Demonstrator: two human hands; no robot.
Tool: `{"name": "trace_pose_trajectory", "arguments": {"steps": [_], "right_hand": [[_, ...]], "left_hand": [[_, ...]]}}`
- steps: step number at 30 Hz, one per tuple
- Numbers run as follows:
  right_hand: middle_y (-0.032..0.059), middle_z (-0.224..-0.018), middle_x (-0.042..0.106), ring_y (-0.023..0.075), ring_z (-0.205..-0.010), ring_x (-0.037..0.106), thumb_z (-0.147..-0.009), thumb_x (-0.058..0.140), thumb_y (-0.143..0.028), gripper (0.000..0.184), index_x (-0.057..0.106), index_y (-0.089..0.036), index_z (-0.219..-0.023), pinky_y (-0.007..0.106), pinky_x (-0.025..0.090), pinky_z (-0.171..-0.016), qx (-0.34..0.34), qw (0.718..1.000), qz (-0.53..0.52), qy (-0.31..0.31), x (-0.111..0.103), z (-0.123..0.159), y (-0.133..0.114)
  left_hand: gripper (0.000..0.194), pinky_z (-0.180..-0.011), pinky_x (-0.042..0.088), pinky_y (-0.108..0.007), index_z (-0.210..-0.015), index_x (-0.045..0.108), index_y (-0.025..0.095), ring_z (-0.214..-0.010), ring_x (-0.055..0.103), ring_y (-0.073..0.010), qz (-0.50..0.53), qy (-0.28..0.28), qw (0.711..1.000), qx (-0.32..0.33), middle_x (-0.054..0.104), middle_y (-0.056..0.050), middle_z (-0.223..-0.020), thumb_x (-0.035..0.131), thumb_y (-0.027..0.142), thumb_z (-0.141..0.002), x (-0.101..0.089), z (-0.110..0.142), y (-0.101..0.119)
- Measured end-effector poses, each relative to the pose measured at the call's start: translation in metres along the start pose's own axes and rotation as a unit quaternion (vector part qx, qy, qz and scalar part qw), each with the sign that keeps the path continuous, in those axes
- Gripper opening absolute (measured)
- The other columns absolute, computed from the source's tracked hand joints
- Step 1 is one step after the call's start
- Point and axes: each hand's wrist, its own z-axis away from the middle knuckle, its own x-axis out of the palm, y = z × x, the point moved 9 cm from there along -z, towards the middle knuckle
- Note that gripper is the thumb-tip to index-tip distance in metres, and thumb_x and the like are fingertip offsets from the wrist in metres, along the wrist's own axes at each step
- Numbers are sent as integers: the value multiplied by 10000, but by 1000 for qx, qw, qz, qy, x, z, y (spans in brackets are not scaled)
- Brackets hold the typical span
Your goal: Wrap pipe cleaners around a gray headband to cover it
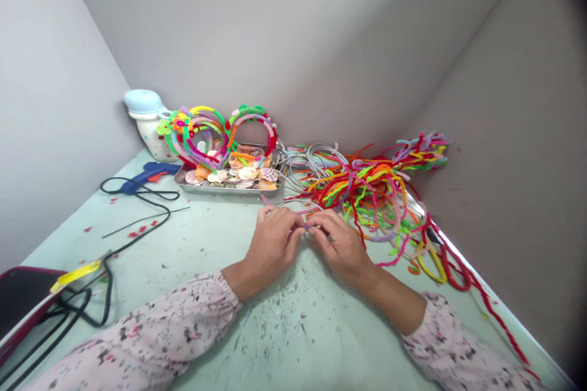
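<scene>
My left hand and my right hand meet over the middle of the table, fingertips almost touching. Both are closed in a pinch on a fuzzy pipe cleaner, whose small purple bit shows between them. A pink end pokes up behind my left fingers. Just beyond the fingers curves a thin pale band; whether the hands hold it too is hidden. A tangled heap of coloured pipe cleaners lies behind and to the right of my right hand.
A metal tray holds shells and fuzzy wrapped headbands. Left of it are a blue glue gun with a black cord and a white bottle. Grey wire hoops lie behind; red- and yellow-handled scissors at right.
</scene>
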Motion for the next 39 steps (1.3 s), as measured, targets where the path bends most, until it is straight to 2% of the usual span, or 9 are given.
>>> {"name": "trace_pose_trajectory", "arguments": {"steps": [8, 17, 32, 39], "right_hand": [[48, -920, 611, 178, -874, 595, -924, 471, -195, 134, 599, -217, -957, 308, 496, -779, 3, 1000, -3, -9, 2, 0, 1], [58, -1001, 607, 179, -957, 579, -915, 496, -203, 145, 608, -216, -1007, 316, 480, -819, 36, 998, -49, 20, -4, 1, 6], [50, -956, 563, 170, -955, 547, -934, 437, -150, 130, 555, -204, -936, 304, 444, -838, 3, 998, -59, -3, -3, -1, -1], [51, -972, 562, 167, -945, 541, -932, 454, -153, 118, 558, -206, -949, 309, 443, -826, -4, 998, -62, 7, -6, 1, -3]], "left_hand": [[69, -864, 346, -382, -880, 545, 196, -806, 544, -171, -3, -2, 1000, 5, 620, -15, -830, 480, 177, -896, 0, -1, 1], [75, -875, 346, -383, -901, 539, 197, -832, 546, -176, -6, 7, 1000, 0, 627, -18, -857, 477, 156, -891, -3, 0, 0], [83, -940, 307, -397, -900, 534, 183, -833, 528, -165, -53, 14, 997, 63, 615, -17, -854, 454, 168, -916, -5, 2, 14], [96, -979, 292, -417, -946, 546, 189, -884, 548, -176, -70, 20, 995, 62, 634, -28, -905, 453, 181, -922, -7, 2, 17]]}}
